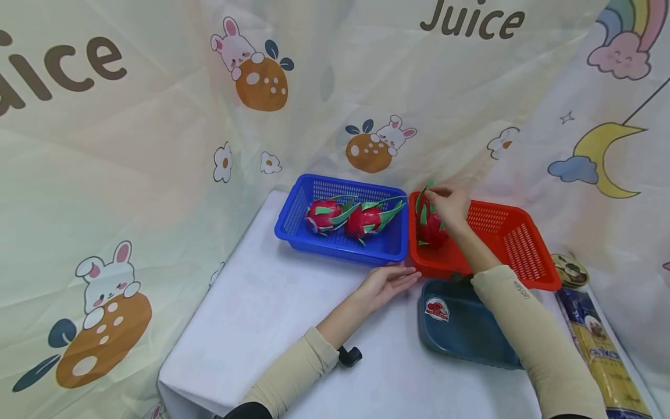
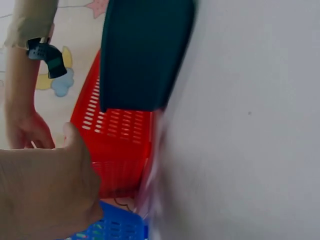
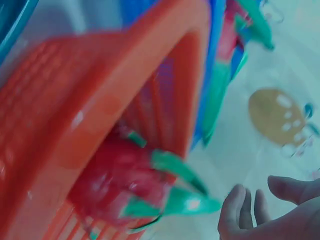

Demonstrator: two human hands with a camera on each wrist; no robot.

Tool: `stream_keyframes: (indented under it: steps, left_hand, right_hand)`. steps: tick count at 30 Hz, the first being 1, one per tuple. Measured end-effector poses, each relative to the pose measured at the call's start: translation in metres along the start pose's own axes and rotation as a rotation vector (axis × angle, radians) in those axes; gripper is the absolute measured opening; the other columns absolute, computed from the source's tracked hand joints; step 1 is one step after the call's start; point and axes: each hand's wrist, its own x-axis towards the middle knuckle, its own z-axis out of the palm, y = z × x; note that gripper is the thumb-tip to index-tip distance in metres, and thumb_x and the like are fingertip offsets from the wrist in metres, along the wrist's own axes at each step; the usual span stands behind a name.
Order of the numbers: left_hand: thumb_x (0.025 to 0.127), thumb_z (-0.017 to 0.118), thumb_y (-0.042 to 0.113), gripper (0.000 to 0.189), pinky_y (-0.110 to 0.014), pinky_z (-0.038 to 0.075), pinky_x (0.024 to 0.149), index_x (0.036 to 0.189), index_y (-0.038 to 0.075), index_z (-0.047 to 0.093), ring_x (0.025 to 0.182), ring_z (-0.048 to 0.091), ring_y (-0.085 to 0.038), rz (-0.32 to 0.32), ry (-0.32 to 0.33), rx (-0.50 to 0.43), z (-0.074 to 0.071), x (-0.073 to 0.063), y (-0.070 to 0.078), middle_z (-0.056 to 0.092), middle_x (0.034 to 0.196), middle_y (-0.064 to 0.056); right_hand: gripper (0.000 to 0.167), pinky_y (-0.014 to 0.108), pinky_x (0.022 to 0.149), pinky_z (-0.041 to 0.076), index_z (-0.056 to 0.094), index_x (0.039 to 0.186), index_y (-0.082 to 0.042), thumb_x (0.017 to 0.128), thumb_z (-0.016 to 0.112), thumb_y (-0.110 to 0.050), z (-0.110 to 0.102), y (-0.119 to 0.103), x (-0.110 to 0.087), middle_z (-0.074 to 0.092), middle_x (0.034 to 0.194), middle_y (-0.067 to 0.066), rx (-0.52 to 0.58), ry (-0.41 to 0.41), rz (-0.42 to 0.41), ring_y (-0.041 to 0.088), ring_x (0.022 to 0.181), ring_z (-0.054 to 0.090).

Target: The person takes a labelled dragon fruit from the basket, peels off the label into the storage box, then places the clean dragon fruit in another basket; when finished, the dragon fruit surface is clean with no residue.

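Note:
A red dragon fruit [image 1: 430, 228] with green leaf tips sits at the left end of the red basket [image 1: 484, 270]. My right hand [image 1: 450, 205] is just above it, beside the leaf tips. In the right wrist view, a gap shows between thumb and loosely bent fingers, with the fruit [image 3: 125, 182] apart from them. Two more dragon fruits, one at the left [image 1: 323, 215] and one at the right [image 1: 364, 221], lie in the blue basket [image 1: 335, 249]. Fingers extended, my left hand [image 1: 384, 284] holds nothing in front of where the baskets meet.
A dark teal bin [image 1: 466, 331] stands in front of the red basket, partly behind the right forearm. At the right edge lie a yellow-and-blue packet [image 1: 602, 349] and a round tin [image 1: 570, 270]. A printed curtain [image 1: 173, 145] hangs behind the white table [image 1: 251, 314].

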Motion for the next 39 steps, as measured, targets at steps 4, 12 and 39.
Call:
stream_keyframes:
  steps: [4, 12, 39]
  left_hand:
    - [0.105, 0.056, 0.004, 0.051, -0.045, 0.048, 0.112, 0.153, -0.008, 0.042, 0.129, 0.063, -0.038, -0.001, 0.001, 0.052, -0.008, -0.014, 0.007, 0.055, 0.148, -0.028]
    - [0.106, 0.055, 0.002, 0.040, -0.048, 0.048, 0.111, 0.142, -0.008, 0.039, 0.128, 0.062, -0.042, 0.124, 0.027, 0.081, -0.024, -0.041, 0.033, 0.061, 0.139, -0.029]
    - [0.108, 0.056, 0.006, 0.008, -0.048, 0.048, 0.110, 0.107, 0.002, 0.049, 0.124, 0.065, -0.043, 0.314, 0.090, 0.007, -0.076, -0.055, 0.090, 0.055, 0.131, -0.029]
  right_hand:
    - [0.038, 0.026, 0.086, 0.061, 0.067, 0.131, 0.004, 0.103, 0.069, -0.021, 0.011, -0.013, -0.015, 0.071, 0.125, 0.022, 0.118, -0.164, 0.051, 0.031, 0.110, 0.073]
    - [0.050, 0.048, 0.109, 0.047, 0.036, 0.149, 0.021, 0.110, 0.050, -0.007, 0.037, -0.028, -0.033, 0.047, 0.149, 0.039, 0.363, -0.582, 0.293, 0.047, 0.134, 0.054]
    - [0.062, 0.035, 0.118, 0.041, 0.016, 0.164, 0.002, 0.109, 0.043, 0.000, 0.093, -0.025, -0.011, 0.031, 0.165, 0.024, 0.671, -0.284, 0.578, 0.033, 0.150, 0.040]
